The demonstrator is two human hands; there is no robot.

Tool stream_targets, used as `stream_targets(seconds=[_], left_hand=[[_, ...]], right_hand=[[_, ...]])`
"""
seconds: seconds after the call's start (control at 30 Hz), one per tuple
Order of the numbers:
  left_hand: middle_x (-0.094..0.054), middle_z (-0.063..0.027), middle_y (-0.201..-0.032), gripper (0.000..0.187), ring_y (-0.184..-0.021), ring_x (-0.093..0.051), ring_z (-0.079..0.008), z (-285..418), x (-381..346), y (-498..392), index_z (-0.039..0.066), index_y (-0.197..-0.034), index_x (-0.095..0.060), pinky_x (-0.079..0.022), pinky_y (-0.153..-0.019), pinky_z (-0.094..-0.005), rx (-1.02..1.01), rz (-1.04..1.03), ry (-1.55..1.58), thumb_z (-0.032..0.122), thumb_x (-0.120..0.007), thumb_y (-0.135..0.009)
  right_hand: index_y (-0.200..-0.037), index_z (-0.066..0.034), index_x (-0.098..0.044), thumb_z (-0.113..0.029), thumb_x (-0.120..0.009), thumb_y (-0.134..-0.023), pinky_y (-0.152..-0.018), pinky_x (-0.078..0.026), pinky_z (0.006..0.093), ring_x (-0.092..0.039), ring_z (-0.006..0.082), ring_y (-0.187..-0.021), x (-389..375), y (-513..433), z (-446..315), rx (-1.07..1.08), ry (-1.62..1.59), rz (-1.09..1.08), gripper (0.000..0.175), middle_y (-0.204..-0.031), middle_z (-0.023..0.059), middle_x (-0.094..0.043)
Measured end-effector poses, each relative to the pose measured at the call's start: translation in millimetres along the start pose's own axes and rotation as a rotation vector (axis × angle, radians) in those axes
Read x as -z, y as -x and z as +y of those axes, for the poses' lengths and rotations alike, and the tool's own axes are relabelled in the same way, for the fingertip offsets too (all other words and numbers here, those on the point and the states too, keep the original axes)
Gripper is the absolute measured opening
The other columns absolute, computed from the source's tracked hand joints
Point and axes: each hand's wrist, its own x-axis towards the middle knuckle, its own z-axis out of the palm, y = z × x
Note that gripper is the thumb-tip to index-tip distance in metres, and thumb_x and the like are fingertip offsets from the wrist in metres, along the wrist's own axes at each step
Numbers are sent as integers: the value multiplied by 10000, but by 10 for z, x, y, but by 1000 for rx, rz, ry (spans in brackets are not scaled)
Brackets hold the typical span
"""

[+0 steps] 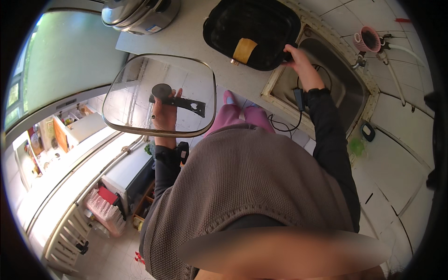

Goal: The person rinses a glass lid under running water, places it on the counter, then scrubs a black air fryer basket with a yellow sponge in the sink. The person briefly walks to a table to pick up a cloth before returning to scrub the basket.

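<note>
My left hand (pixel 165 112) holds a glass lid (pixel 136 84) with a dark rim out over the floor; seen through the glass, my fingers are on the underside of its black handle and knob. With drops of water on it, the lid is level or nearly so. A black rectangular electric pan (pixel 252 21) stands on the counter by the sink, a yellow-brown patch (pixel 245 50) at its near edge. My right hand (pixel 297 61) grips the pan's side handle. A black power cord with a plug or connector (pixel 299 99) hangs beneath my right forearm, at the sink's near edge.
A steel sink (pixel 346 91) with a worn rim lies to the right, a tap (pixel 358 63) and a pink strainer cup (pixel 369 39) beyond it. On the counter at top left stands a metal rice cooker (pixel 140 17). The pale counter (pixel 189 49) runs between cooker and pan.
</note>
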Motion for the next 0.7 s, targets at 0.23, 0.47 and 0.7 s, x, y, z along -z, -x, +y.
stream_targets(seconds=[0.23,0.47,0.7], left_hand=[[-684,-90,-1108,308,-1077,-640,-283,-109,-40,-117,89,-1174,-620,-311,-1154,-604,15,-12,-105,326,-594,-978],[-642,-111,-981,257,-897,-666,-265,-85,-321,-469,35,-1143,-561,-524,-925,-455,14,155,-430,236,-607,-989],[-635,-41,-841,229,-714,-645,-135,-54,-633,-718,25,-1030,-579,-557,-702,-282,-29,168,-793,217,-670,-944]], right_hand=[[-914,-65,-628,-275,-684,-864,-815,-570,525,-629,280,-967,438,190,113,40,-20,-32,224,-1060,89,-601],[-897,-27,-639,-262,-691,-836,-813,-564,494,-629,286,-959,815,508,102,16,28,36,248,-1048,105,-617],[-865,-16,-641,-218,-682,-841,-806,-565,491,-630,294,-946,1124,700,144,43,33,51,207,-1040,130,-611]])
